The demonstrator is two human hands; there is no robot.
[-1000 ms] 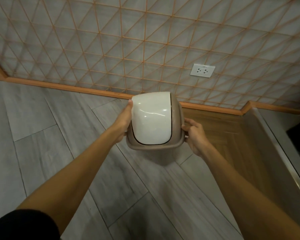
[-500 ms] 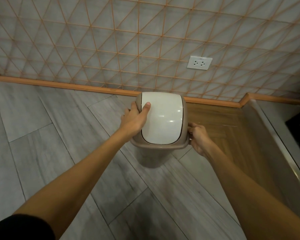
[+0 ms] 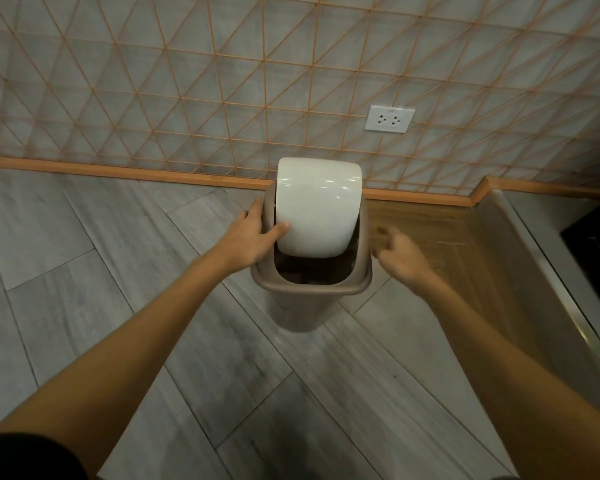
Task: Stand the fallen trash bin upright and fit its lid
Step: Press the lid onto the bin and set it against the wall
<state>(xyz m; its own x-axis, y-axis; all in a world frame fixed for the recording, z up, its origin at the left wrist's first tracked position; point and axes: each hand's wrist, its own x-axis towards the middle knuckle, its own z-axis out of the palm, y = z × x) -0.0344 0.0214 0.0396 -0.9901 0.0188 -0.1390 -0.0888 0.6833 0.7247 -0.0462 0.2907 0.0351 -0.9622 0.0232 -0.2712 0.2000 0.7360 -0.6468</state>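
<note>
**Bin upright by the wall, swing flap tipped open**

A grey plank floor (image 3: 84, 237) meets a wall of grey triangular tiles with orange grout (image 3: 187, 98), an orange skirting board (image 3: 118, 169) along its foot and a white double socket (image 3: 389, 119) above. The taupe trash bin (image 3: 298, 310) stands upright on the floor, just beside the skirting. Its lid frame (image 3: 312, 289) sits on the rim, and the white swing flap (image 3: 317, 209) is tilted, showing a dark gap at the near side. The left hand (image 3: 250, 237) rests on the frame's left edge, thumb touching the flap, fingers loosely spread. The right hand (image 3: 400, 256), blurred, hovers just right of the bin, fingers slack and holding nothing.
</note>
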